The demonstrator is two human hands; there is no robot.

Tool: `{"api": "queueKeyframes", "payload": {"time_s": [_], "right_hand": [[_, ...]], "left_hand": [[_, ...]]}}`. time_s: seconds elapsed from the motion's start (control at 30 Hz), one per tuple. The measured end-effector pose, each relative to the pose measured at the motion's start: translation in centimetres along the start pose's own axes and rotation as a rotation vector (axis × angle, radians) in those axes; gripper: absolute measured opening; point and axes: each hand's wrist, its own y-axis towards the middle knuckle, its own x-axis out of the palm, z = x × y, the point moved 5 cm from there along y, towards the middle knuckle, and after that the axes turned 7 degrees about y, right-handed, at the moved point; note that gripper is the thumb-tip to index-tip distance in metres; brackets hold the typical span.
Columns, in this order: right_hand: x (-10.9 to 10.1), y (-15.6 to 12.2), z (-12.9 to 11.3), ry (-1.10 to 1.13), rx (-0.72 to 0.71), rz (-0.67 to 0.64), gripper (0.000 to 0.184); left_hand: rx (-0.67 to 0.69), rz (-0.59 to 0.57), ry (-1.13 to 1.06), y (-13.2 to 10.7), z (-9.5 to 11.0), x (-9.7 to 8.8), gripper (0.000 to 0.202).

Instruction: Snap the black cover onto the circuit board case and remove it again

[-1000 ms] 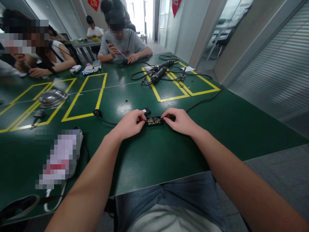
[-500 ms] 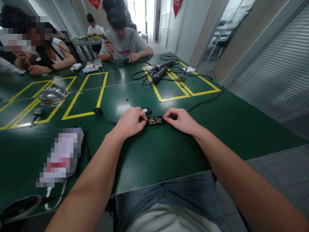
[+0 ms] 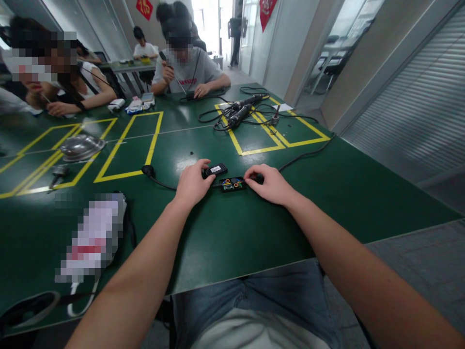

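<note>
Draws the left hand (image 3: 193, 182) off the left end of a rectangular open case (image 3: 232, 184) since the earlier frame, leaving thumb and fingers apart. Clamps the curled right hand (image 3: 268, 184) on the right end, hiding the exact grip. Shows orange rings (image 3: 236, 185) inside, on the glossy green table (image 3: 240, 232) between both hands. Has a ribbed black cover (image 3: 217, 169) just beyond, left-thumb contact unclear.

shiny metal piece (image 3: 82, 147) on yellow tape (image 3: 85, 169) | corded black tools (image 3: 239, 116) | red wall decoration (image 3: 144, 8)
</note>
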Motion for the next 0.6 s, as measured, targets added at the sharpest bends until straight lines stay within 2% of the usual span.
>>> {"api": "queueKeyframes", "payload": {"time_s": [0.1, 0.2, 0.4, 0.6], "right_hand": [[0.0, 0.0, 0.2, 0.005, -0.002, 0.012, 0.011], [0.1, 0.0, 0.6, 0.052, -0.002, 0.022, 0.024], [0.1, -0.1, 0.6, 0.044, 0.002, -0.002, 0.043], [0.2, -0.1, -0.1, -0.025, -0.021, -0.042, 0.034]], "left_hand": [[0.058, 0.015, 0.016, -0.3, 0.9, -0.5, 0.042], [0.171, 0.006, -0.03, -0.7, 2.2, -1.0, 0.04], [0.345, -0.156, -0.06, -1.4, 3.3, -0.6, 0.033], [0.367, -0.201, -0.041, -1.4, 3.2, -0.3, 0.037]]}}
